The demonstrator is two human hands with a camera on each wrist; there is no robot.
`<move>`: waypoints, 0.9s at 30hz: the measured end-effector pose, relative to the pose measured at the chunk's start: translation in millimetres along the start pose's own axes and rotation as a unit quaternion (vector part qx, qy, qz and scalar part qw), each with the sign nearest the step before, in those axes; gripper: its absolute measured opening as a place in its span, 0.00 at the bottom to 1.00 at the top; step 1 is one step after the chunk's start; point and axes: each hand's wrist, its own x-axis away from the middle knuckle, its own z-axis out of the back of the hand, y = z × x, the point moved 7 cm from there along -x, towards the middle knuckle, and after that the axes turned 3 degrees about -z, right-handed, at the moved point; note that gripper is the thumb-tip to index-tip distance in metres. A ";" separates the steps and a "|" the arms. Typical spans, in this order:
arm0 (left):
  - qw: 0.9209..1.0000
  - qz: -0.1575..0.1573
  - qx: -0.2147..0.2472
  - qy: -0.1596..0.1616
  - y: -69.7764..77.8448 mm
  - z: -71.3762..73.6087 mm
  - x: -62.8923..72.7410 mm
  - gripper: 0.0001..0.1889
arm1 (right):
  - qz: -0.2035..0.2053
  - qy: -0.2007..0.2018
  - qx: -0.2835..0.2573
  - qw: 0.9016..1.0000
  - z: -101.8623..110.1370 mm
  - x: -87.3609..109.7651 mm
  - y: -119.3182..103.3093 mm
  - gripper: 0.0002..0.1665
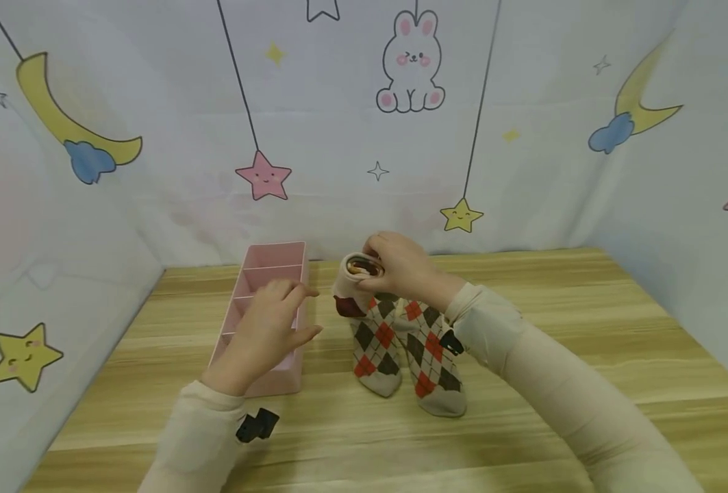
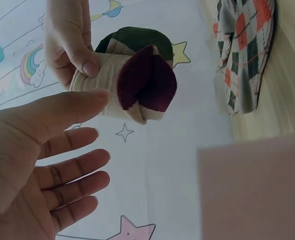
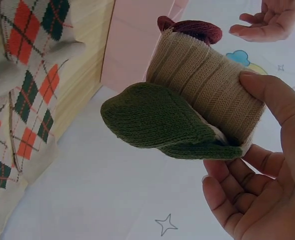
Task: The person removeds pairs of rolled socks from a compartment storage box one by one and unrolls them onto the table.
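Observation:
My right hand (image 1: 403, 267) pinches a rolled sock bundle (image 3: 202, 85) between thumb and fingers, holding it up above the table. The bundle has a ribbed beige cuff, a dark green end and a maroon end (image 2: 147, 82). My left hand (image 1: 265, 322) hovers over the pink box with its fingers spread and nothing in them. In the left wrist view, the left thumb overlaps the bundle's edge. Two argyle socks (image 1: 379, 349) in beige, orange-red and dark green lie on the table below the right hand, toes toward me.
A long pink box (image 1: 286, 382) with several compartments stands left of the socks, partly hidden by the left hand. The wood-grain table (image 1: 542, 411) is bordered by a white printed curtain (image 1: 351, 212) at the back and sides.

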 end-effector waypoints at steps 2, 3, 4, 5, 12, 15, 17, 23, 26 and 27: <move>1.000 0.005 -0.001 -0.006 2.2 -5.4 -0.6 0.26 | -0.005 0.001 -0.007 1.000 0.5 6.4 3.7 0.22; 1.000 0.008 -0.001 -0.008 3.1 -8.0 -0.8 0.26 | -0.006 0.003 -0.011 1.000 0.9 9.6 5.3 0.23; 1.000 0.011 -0.002 -0.010 4.1 -10.7 -1.0 0.26 | -0.008 0.005 -0.014 1.000 1.2 12.7 7.0 0.23; 1.000 0.012 -0.002 -0.012 5.0 -13.2 -1.0 0.26 | -0.010 0.007 -0.018 1.000 1.5 15.9 8.7 0.23; 1.000 0.001 0.007 -0.008 14.4 -24.5 -1.4 0.25 | -0.021 0.023 -0.027 0.999 1.9 38.1 20.7 0.24; 1.000 -0.010 0.010 -0.004 18.7 -28.1 -2.2 0.25 | -0.029 0.027 -0.029 0.999 1.8 48.1 26.7 0.22; 1.000 -0.017 0.014 -0.001 21.7 -30.4 -2.8 0.24 | -0.033 0.029 -0.030 0.999 1.9 54.8 30.7 0.20; 0.999 -0.028 0.016 -0.001 30.4 -39.4 -4.4 0.25 | -0.056 0.034 -0.044 0.997 0.9 75.6 41.7 0.17; 0.999 -0.034 0.019 -0.004 36.0 -45.4 -6.2 0.25 | -0.065 0.031 -0.048 0.996 -0.7 85.1 46.8 0.16; 0.999 -0.035 0.022 -0.004 38.0 -47.3 -6.9 0.25 | -0.068 0.030 -0.049 0.996 -1.3 88.0 48.6 0.17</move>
